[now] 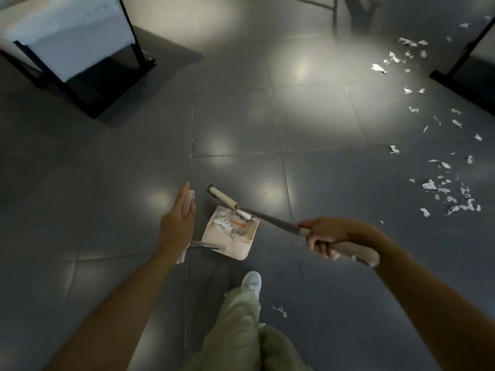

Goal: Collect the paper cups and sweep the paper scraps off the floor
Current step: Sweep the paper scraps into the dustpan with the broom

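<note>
My right hand (325,235) is closed around the beige grip of a long-handled broom (270,219), whose pale head (227,201) lies across the front of a beige dustpan (235,246). The dustpan sits on the grey tiled floor and holds white paper scraps (222,223). My left hand (176,223) rests against the dustpan's upright beige handle (188,203), fingers extended along it. Several white paper scraps (450,194) are strewn along the floor at the right, up to a further cluster of scraps (396,56). One small scrap (280,311) lies near my foot. No paper cups are visible.
A white table with a black frame (80,44) stands at the upper left. Another black table leg and base (460,73) stands at the upper right beside the scraps. Dark chair legs (334,14) show at the top. My white shoe (251,282) and green trousers are below the dustpan.
</note>
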Demonstrator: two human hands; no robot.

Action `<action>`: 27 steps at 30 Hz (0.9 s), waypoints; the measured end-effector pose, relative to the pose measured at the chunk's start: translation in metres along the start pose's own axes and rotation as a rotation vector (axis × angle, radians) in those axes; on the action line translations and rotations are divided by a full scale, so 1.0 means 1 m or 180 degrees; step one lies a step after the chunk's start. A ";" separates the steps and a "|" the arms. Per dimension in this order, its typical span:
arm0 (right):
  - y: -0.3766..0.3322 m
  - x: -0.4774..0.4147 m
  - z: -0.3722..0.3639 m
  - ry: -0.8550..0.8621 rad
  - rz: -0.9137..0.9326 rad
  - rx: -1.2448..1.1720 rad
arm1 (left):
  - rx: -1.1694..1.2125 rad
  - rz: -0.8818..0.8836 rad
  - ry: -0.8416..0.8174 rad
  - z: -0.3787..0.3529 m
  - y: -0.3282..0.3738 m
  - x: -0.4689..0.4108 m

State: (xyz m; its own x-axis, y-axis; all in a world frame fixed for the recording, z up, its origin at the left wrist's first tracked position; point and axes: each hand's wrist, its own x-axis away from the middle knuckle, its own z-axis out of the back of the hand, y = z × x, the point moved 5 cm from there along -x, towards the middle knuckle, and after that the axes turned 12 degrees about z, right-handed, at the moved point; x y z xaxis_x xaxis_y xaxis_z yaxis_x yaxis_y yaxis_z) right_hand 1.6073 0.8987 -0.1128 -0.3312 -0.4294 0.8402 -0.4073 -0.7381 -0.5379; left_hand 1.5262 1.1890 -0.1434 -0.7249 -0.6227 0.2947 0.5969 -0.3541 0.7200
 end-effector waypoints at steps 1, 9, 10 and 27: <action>0.002 0.003 -0.003 0.0073 0.0071 0.0008 | 0.0004 -0.0063 0.0129 0.007 -0.008 0.010; 0.022 0.003 -0.071 0.0313 0.0382 -0.0284 | 0.0221 0.0145 0.0173 0.080 -0.078 0.090; 0.022 -0.002 -0.084 0.0346 0.0452 -0.0091 | 0.0234 0.0203 0.0167 0.092 -0.088 0.096; -0.042 -0.115 -0.294 0.1206 0.0409 0.0763 | 0.0218 0.0335 -0.0114 0.273 -0.240 0.036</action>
State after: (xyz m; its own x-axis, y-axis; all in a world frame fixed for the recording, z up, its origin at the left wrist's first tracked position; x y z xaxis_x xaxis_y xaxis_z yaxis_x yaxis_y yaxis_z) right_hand 1.4126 1.1321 -0.2069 -0.6719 -0.3377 0.6592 -0.1493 -0.8100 -0.5671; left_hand 1.2629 1.4425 -0.1344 -0.6719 -0.6282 0.3922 0.6463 -0.2387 0.7248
